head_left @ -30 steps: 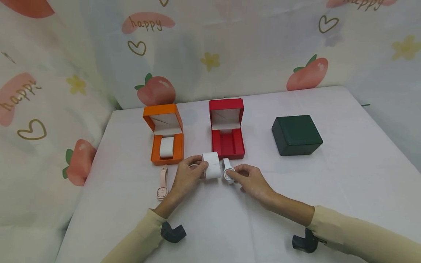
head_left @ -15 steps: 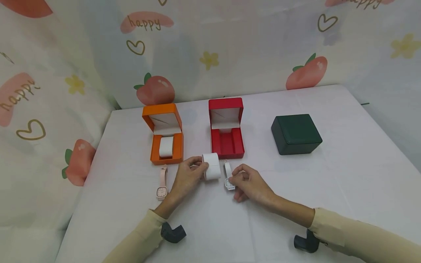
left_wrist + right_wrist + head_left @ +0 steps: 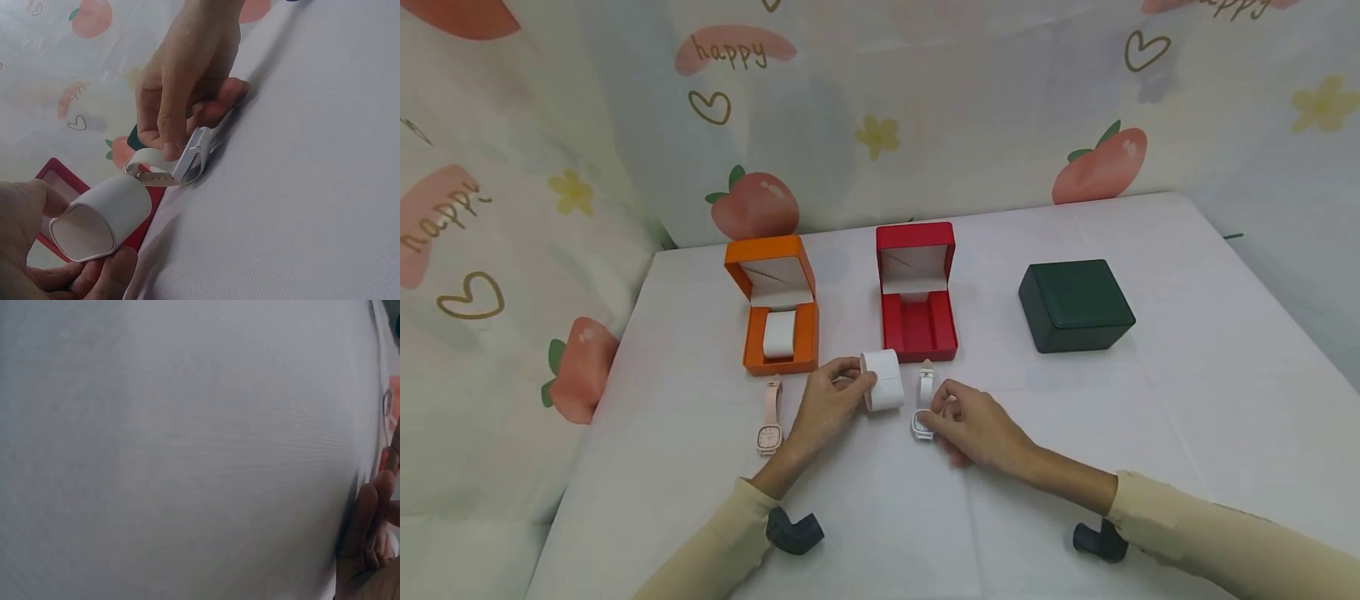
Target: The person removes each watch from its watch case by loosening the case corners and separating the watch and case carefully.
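My left hand (image 3: 831, 400) grips a white watch cushion (image 3: 885, 379) by its left side, fingers and thumb at its open end. To the right, my right hand (image 3: 976, 423) pinches a white wristwatch (image 3: 927, 387) by its case, low over the cloth. Its strap points away from me. In the left wrist view the strap curves into a loop beside the case (image 3: 192, 153), just past the far end of the cushion (image 3: 122, 203). Only part of the right hand (image 3: 369, 540) shows in the right wrist view; the watch is hidden there.
Behind the hands stands an open red watch box (image 3: 892, 333) with a bare slot. Left of it is an open orange box (image 3: 752, 342) holding another white cushion (image 3: 779, 335). A pink watch (image 3: 770, 435) lies near my left wrist. A closed green box (image 3: 1082, 304) stands right.
My right hand has drawn the white watch back toward me and slightly right, its strap swinging to point away. My left hand and the cushion have stayed nearly still.
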`<state>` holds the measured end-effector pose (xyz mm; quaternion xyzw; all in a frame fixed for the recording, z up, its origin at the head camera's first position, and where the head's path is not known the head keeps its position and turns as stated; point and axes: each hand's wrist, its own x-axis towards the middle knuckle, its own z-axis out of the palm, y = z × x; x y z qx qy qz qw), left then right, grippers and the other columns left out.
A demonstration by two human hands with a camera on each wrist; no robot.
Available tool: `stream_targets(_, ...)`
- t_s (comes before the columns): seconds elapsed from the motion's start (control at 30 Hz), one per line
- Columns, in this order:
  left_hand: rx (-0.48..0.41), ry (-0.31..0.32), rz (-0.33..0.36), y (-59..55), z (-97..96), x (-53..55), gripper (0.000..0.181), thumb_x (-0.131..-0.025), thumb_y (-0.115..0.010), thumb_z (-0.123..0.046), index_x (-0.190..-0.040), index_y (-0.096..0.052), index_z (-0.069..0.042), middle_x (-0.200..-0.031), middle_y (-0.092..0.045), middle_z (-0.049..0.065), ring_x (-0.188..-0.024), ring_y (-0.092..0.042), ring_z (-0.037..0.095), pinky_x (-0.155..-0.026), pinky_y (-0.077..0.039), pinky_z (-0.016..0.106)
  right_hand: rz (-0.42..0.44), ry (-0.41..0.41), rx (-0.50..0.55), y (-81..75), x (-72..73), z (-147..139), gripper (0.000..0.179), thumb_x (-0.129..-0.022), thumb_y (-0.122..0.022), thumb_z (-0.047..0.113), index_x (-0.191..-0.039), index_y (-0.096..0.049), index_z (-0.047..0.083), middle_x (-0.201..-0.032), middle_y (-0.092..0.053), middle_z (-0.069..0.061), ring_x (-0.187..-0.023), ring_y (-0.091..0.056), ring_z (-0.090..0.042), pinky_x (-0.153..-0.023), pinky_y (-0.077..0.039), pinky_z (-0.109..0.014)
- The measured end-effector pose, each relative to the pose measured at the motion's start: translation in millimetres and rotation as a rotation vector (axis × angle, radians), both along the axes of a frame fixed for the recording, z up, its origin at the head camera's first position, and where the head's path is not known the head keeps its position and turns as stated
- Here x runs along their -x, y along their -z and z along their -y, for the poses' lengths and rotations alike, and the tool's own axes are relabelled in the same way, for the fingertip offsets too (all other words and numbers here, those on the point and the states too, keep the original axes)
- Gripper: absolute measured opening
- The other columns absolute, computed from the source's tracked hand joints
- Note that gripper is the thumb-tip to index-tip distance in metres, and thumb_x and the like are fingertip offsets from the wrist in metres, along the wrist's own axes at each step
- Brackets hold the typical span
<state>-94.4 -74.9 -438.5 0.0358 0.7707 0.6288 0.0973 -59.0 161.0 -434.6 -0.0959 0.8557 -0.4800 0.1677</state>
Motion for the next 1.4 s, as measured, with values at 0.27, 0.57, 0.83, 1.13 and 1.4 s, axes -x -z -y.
stream_targets(0.27,0.009,0.004,-0.016,-0.8,0.7,0.4,0.035,-0.098,-0.067,-0.014,-0.128,-0.061,0.005,-0.109,-0.063,0.014,-0.1,-0.068,0.027,-0.085,-0.058,0.034,-0.408,-0.027,-0.147,0.6,-2.7,-1,0.018,-0.088,-0.079,0.012,-0.096,-0.063,0.016,-0.073,-0.053,0.008,-0.064,-0.05,-0.009,-0.056,-0.046,-0.024)
stream_targets(0.57,0.012,0.006,-0.017,-0.1,0.9,1.0,0.037,-0.099,-0.067,-0.015,-0.129,-0.06,0.005,-0.11,-0.063,0.014,-0.1,-0.067,0.027,-0.086,-0.058,0.035,-0.791,-0.17,-0.307,9.3,2.2,-6,0.036,-0.077,-0.089,0.019,-0.106,-0.072,0.007,-0.112,-0.059,-0.004,-0.1,-0.056,-0.019,-0.081,-0.056,-0.034)
stream_targets(0.83,0.014,0.007,-0.032,-0.1,1.7,0.7,0.037,-0.099,-0.067,-0.016,-0.129,-0.061,0.005,-0.109,-0.063,0.014,-0.1,-0.068,0.028,-0.086,-0.058,0.035,-0.916,-0.234,-0.4,10.8,3.9,-6,0.045,-0.078,-0.085,0.023,-0.117,-0.072,0.004,-0.119,-0.061,-0.008,-0.107,-0.056,-0.025,-0.083,-0.055,-0.04)
stream_targets(1.13,-0.021,-0.012,-0.032,-1.2,2.5,-0.4,0.037,-0.099,-0.066,-0.015,-0.13,-0.06,0.005,-0.112,-0.064,0.014,-0.101,-0.068,0.028,-0.088,-0.057,0.036,-0.896,-0.259,-0.488,9.6,3.5,-5,0.048,-0.084,-0.08,0.03,-0.123,-0.071,0.003,-0.123,-0.063,-0.009,-0.113,-0.055,-0.026,-0.087,-0.055,-0.043)
stream_targets(1.4,-0.082,-0.024,-0.048,-2.0,0.4,3.1,0.046,-0.1,-0.063,-0.012,-0.142,-0.049,0.002,-0.112,-0.062,0.016,-0.097,-0.068,0.029,-0.083,-0.059,0.036,-0.872,-0.272,-0.502,8.3,3.5,-6,0.047,-0.084,-0.079,0.031,-0.121,-0.071,0.004,-0.122,-0.064,-0.007,-0.112,-0.056,-0.026,-0.085,-0.055,-0.043)
